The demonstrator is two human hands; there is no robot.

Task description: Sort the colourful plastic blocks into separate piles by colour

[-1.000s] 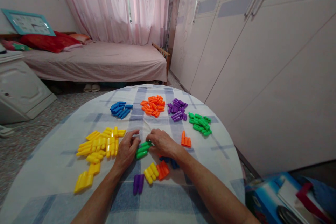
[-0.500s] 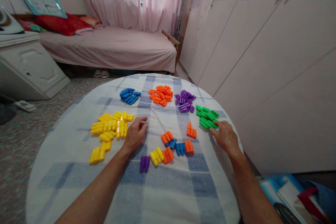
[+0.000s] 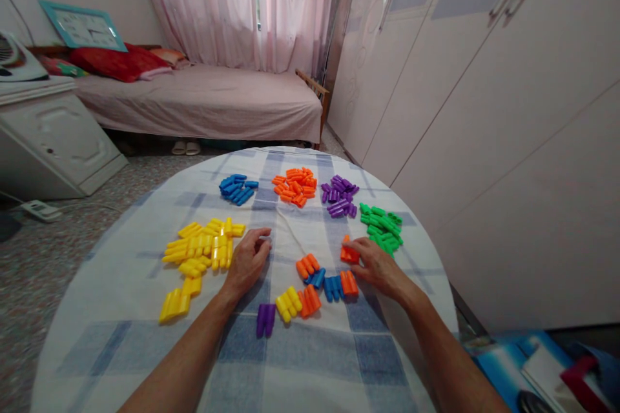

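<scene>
My left hand (image 3: 248,264) rests on the cloth beside a pile of yellow plastic building blocks (image 3: 201,245), fingers loosely stretched and holding nothing. My right hand (image 3: 380,268) has its fingers closed around an orange plastic block (image 3: 349,253), partly covered by the fingertips. Between the hands a white string (image 3: 290,230) runs to a row of ribbed blocks: an orange one (image 3: 307,265), a blue one (image 3: 316,279), another blue one (image 3: 333,288) beside an orange one (image 3: 349,283), then orange (image 3: 310,301), yellow (image 3: 289,304) and purple (image 3: 266,320) nearer me.
Along the far side lie piles of blue blocks (image 3: 238,189), orange blocks (image 3: 294,186) and purple blocks (image 3: 340,195). Green blocks (image 3: 382,227) lie beyond my right hand. The round table (image 3: 310,374) has a checked cloth. A bed (image 3: 213,100) and wardrobe (image 3: 508,161) stand around it.
My right hand has moved left from the green pile to the separate orange block and closed on it. My left hand stays by the yellow pile. The view has tilted up slightly.
</scene>
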